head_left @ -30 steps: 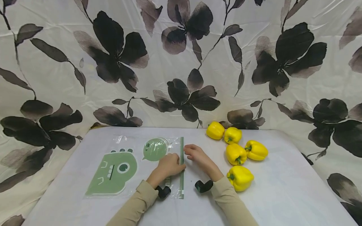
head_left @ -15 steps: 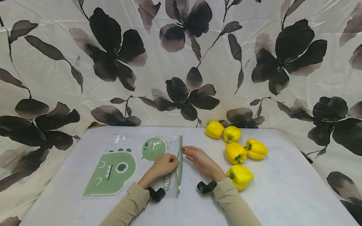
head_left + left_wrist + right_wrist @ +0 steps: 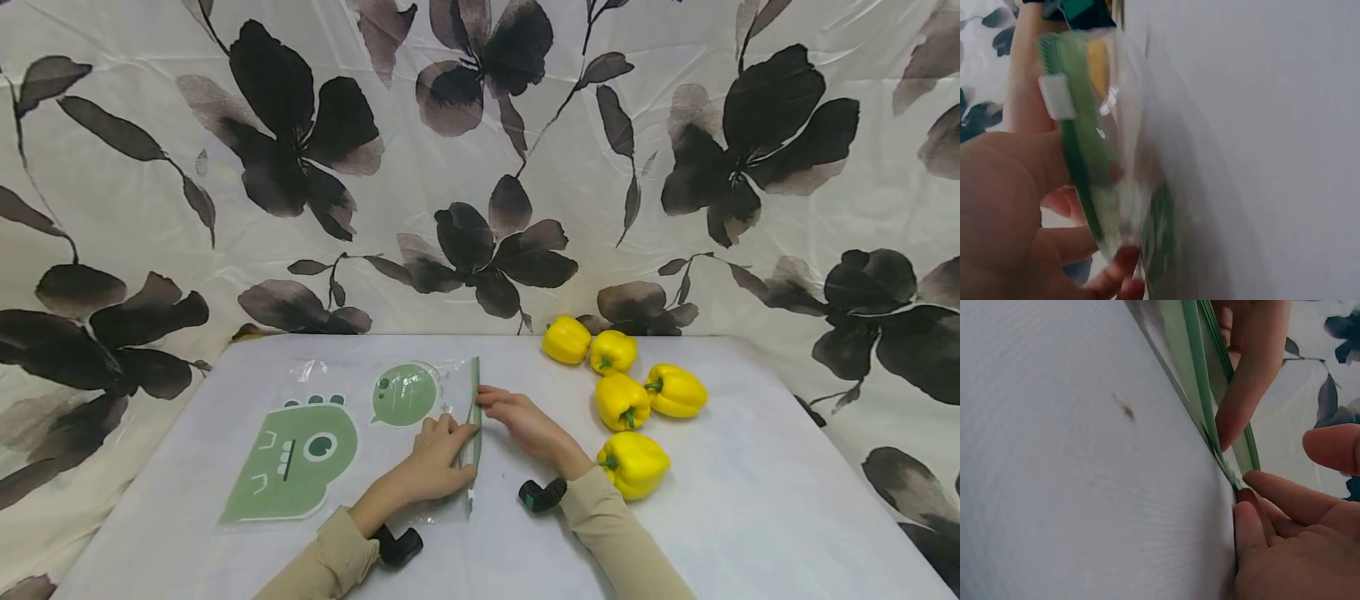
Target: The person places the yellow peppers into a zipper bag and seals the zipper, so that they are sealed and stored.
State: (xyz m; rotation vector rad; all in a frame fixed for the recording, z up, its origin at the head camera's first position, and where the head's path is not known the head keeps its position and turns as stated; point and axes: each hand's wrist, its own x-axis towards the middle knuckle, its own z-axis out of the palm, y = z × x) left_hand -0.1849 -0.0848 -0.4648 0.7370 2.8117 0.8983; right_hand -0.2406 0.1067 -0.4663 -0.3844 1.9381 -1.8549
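W/ L hand [image 3: 431, 461] fingers spread at zip bag [image 3: 337, 467] mouth (3 o'clock), R hand's [image 3: 528, 423] relaxed against it, I'd part both lips gently, evenly.

Peppers [image 3: 622, 402] R of bag [image 3: 337, 450]; L hand [image 3: 431, 462] prob. partly inside.

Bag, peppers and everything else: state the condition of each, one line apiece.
Clear bag: lying down, mouth partly open.
Green strips: parted.
White slider: toward the strips' near end.
Yellow peppers: five, whole, outside the bag.
Left hand: touching the strips.
Right hand: touching the strips.
Table: small dark mark on it.
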